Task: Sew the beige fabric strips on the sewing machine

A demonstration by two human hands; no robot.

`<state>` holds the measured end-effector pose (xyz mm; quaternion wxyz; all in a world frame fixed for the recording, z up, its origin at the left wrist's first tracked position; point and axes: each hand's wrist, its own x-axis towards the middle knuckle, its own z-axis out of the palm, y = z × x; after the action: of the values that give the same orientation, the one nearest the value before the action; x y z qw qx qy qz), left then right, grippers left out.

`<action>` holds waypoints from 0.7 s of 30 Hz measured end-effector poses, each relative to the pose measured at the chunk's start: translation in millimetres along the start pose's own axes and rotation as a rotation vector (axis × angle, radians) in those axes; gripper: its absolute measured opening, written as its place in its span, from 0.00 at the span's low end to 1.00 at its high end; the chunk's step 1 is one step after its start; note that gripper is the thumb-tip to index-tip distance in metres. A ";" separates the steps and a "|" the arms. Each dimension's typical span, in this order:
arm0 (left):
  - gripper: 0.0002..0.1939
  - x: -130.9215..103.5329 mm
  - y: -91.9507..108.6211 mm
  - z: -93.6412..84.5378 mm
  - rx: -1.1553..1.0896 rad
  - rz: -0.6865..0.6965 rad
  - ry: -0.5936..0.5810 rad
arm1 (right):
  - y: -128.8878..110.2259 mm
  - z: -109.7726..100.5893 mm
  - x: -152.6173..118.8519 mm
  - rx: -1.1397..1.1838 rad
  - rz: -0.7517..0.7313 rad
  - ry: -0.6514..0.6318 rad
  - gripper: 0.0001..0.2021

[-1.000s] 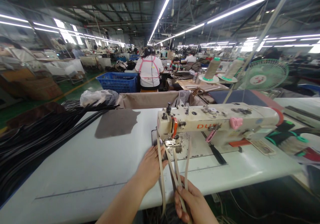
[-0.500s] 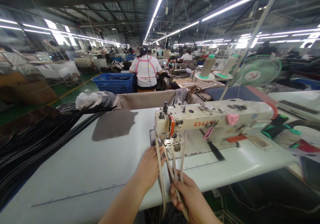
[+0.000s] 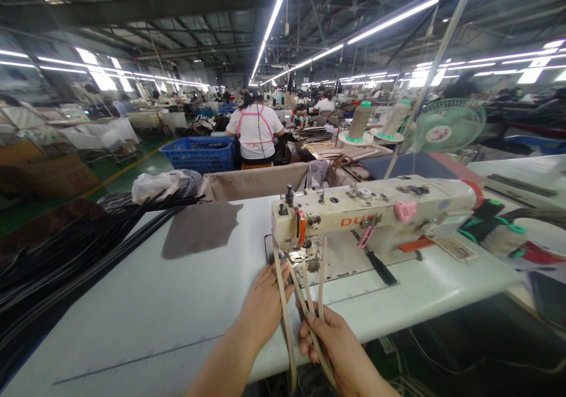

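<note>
A sewing machine (image 3: 345, 214) stands on the pale table, its needle area just beyond my hands. My left hand (image 3: 264, 299) lies flat, palm down, left of the presser foot, with fingers stretched towards it. One narrow beige strip (image 3: 285, 314) hangs from the machine head across its fingers and over the table's front edge. My right hand (image 3: 325, 335), nearer the edge, pinches several beige strips (image 3: 309, 294) between thumb and fingers. These run up to the needle plate (image 3: 298, 256). Whether my left fingertips press on a strip is hidden.
A grey-brown piece of material (image 3: 201, 229) lies on the table at left, beside a heap of long black strips (image 3: 88, 267). Thread cones (image 3: 359, 121) and a green fan (image 3: 446, 127) stand behind the machine. A person (image 3: 256, 127) sits ahead near a blue basket (image 3: 201, 154).
The camera view has turned slightly, so the machine and background sit a little further left. Both hands keep nearly the same pose by the needle, and the right still pinches the strips.
</note>
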<state>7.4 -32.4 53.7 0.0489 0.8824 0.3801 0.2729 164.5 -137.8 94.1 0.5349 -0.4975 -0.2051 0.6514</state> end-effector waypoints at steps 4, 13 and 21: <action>0.21 -0.3 -0.5 0.5 0.014 -0.005 -0.006 | 5.4 -10.8 -9.7 -0.010 0.035 -0.025 0.33; 0.21 2.2 0.0 0.9 0.027 -0.001 -0.036 | 32.8 -34.3 -10.7 -0.063 0.122 -0.092 0.40; 0.22 0.4 0.2 1.5 0.032 -0.014 -0.042 | 38.6 -48.0 -25.6 -0.037 0.156 -0.107 0.34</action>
<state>8.5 -32.1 52.7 0.0448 0.8859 0.3895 0.2480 185.4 -186.9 54.0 0.4614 -0.4864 -0.2061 0.7128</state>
